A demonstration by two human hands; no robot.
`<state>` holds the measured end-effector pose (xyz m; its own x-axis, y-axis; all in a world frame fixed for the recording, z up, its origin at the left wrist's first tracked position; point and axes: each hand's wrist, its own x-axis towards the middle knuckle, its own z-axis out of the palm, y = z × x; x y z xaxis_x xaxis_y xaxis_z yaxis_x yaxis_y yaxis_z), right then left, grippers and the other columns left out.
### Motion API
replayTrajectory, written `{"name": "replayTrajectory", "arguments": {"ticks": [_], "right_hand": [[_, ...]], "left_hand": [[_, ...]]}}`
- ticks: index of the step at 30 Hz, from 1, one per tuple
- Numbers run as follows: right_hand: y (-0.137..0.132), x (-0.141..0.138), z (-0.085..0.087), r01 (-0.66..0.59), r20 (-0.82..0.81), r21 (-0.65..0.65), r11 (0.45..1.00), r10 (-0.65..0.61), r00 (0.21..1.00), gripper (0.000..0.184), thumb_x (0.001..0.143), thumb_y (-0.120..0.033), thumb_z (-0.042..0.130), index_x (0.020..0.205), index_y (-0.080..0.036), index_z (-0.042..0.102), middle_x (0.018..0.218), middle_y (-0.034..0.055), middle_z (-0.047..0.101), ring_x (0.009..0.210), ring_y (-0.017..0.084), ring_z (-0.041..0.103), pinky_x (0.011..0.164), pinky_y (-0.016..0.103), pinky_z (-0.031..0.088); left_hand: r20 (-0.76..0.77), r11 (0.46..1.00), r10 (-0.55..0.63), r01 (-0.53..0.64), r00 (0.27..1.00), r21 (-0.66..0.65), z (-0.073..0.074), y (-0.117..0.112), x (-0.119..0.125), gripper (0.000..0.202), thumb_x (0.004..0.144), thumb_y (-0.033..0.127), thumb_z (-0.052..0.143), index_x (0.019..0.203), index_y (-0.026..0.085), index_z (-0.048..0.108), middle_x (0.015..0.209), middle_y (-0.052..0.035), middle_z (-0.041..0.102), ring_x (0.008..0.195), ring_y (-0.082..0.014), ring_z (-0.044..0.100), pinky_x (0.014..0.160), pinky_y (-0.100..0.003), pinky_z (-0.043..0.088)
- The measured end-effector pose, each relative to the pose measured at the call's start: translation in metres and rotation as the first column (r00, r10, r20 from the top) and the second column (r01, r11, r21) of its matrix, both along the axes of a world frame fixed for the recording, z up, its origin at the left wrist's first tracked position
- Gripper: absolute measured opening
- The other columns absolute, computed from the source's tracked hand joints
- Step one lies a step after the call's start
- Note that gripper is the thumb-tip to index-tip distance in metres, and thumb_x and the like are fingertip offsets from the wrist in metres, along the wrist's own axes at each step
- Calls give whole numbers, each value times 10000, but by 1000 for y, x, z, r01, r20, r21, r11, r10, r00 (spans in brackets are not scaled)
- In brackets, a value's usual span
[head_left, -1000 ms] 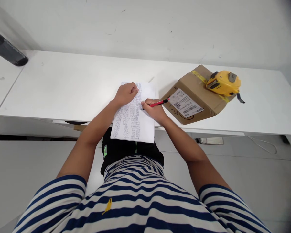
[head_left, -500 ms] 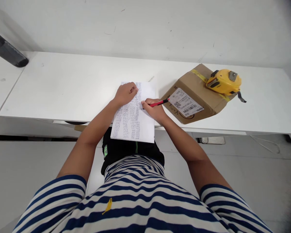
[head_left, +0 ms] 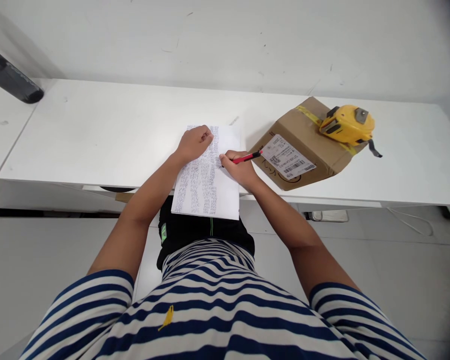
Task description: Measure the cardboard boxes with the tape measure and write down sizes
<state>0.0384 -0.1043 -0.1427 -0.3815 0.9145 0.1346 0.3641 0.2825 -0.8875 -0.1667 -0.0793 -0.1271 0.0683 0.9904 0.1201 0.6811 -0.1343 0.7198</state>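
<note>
A sheet of white paper (head_left: 227,200), filled with columns of small blue handwriting on its left and middle, lies on the table and juts past its front edge. My left hand (head_left: 195,143) rests on the upper left part of the sheet, its fingers curled into a loose fist with nothing visible inside. On the right side of the paper, my right hand (head_left: 239,167) grips a red and black pen (head_left: 243,159). The pen's back end tilts up to the right. Its writing tip is near the last written column, mostly hidden by my fingers.
A cardboard box (head_left: 322,155) with a shipping label stands right of the paper. On top of it sits a yellow tape measure (head_left: 347,125). A dark bottle (head_left: 13,77) is at the far left of the white table (head_left: 97,130), against a white wall.
My right hand and the pen have shifted very slightly to the right on the paper. My left hand stays in place on the sheet.
</note>
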Motion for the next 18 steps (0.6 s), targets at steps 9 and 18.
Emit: {"name": "replayTrajectory", "arguments": {"ticks": [9, 18], "right_hand": [[0, -1, -3, 49, -16, 19, 999, -49, 999, 501, 905, -409, 599, 589, -268, 237, 565, -51, 278, 589, 118, 298, 599, 329, 236], [1, -1, -5, -2, -29, 26, 1000, 3, 1000, 501, 914, -432, 586, 588, -266, 243, 566, -60, 276, 576, 110, 286, 594, 313, 251]], "left_hand": [[22, 1000, -5, 5, 1000, -3, -1, 0, -1, 150, 1003, 262, 540, 862, 228, 579, 832, -16, 664, 768, -179, 536, 807, -372, 433], [15, 1000, -2, 2, 1000, -6, -1, 0, -3, 172, 1016, 291, 528, 871, 216, 583, 820, -11, 639, 753, -168, 518, 765, -347, 411]]}}
